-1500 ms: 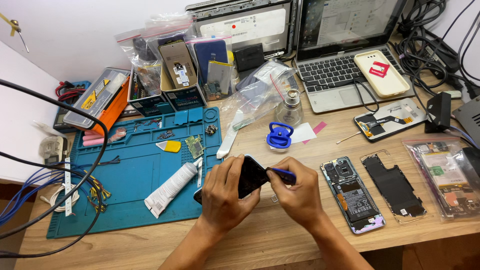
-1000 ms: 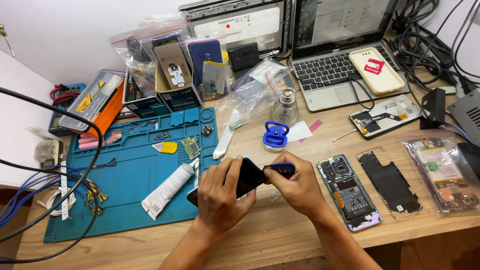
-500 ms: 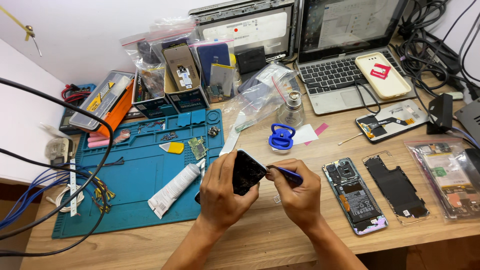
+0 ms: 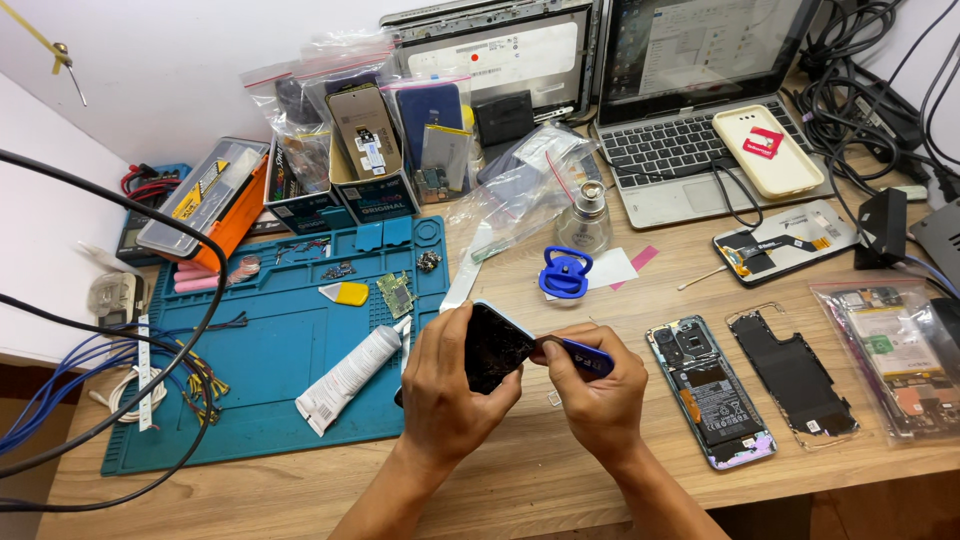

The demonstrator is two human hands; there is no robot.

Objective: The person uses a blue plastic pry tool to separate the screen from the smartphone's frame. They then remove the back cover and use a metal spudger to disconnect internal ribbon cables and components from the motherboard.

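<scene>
I find my left hand (image 4: 450, 385) closed around the dark phone screen (image 4: 492, 345), tilted on edge above the wooden bench (image 4: 560, 470), just right of the blue mat (image 4: 270, 350). My right hand (image 4: 592, 385) pinches a blue pry tool (image 4: 583, 355) whose tip meets the screen's right edge. Against half a second ago, the grip and contact point are unchanged; the screen sits slightly more upright. The opened phone (image 4: 710, 395) and white tube (image 4: 350, 375) have not moved.
</scene>
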